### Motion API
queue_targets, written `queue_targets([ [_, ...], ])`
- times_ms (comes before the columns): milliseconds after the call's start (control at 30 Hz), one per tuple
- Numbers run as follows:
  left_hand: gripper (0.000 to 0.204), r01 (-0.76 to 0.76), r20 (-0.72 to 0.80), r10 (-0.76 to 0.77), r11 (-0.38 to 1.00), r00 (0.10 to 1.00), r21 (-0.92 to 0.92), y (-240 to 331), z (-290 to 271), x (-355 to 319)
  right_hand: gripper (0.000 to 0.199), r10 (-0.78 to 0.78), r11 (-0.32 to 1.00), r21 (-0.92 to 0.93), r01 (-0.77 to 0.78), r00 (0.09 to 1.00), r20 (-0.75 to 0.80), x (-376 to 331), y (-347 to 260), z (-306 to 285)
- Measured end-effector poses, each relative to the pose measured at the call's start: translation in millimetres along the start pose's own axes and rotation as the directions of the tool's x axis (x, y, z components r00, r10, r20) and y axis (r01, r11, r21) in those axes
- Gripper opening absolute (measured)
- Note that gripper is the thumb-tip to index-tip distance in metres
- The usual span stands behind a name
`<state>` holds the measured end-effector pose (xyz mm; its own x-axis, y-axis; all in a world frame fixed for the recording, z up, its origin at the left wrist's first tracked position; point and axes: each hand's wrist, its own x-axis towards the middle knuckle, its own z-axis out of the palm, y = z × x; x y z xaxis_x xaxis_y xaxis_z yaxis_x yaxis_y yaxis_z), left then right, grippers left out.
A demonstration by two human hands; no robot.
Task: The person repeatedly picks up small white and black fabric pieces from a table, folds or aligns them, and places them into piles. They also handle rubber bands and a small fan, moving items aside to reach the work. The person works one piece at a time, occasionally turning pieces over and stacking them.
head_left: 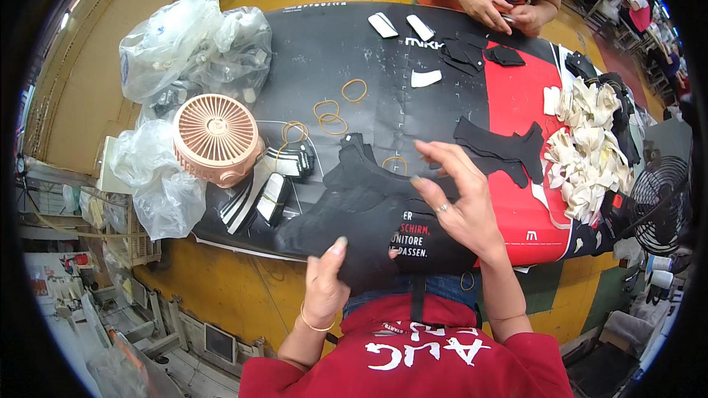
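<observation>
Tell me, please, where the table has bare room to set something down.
Bare mat lies between the plastic bags and the white strips. Crowded: around the fan, the black stack under both hands, and the white pile.

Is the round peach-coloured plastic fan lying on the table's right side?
No, the round peach-coloured plastic fan lies on the left, beside clear plastic bags.

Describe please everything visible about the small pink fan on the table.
The pink fan is a small round desk fan of peach-pink plastic. Its circular grille of fine radial slats faces upward, tilted, over a rounded body. It lies near the table's left edge, against clear plastic bags, beside black-and-white striped pieces. No hand touches it. Whether it is running cannot be told.
</observation>
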<state>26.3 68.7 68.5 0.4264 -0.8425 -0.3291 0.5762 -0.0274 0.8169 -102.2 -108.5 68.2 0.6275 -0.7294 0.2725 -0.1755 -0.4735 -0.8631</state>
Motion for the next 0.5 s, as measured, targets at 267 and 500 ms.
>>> queue_targets([
  [267, 0.039, 0.055, 0.257, -0.071, 0.996, 0.964, 0.069, -12.4, 20.0, 18.3, 0.047, -0.086, 0.989, -0.096, 0.114, 0.962, 0.260, -23.2, -20.8, -28.1],
  [500, 0.036, 0.291, 0.205, -0.248, 0.932, 0.947, -0.217, -19.1, 17.2, 14.8, 0.045, 0.067, 0.997, -0.036, -0.061, 0.982, 0.177, -41.9, -15.6, -37.5],
])
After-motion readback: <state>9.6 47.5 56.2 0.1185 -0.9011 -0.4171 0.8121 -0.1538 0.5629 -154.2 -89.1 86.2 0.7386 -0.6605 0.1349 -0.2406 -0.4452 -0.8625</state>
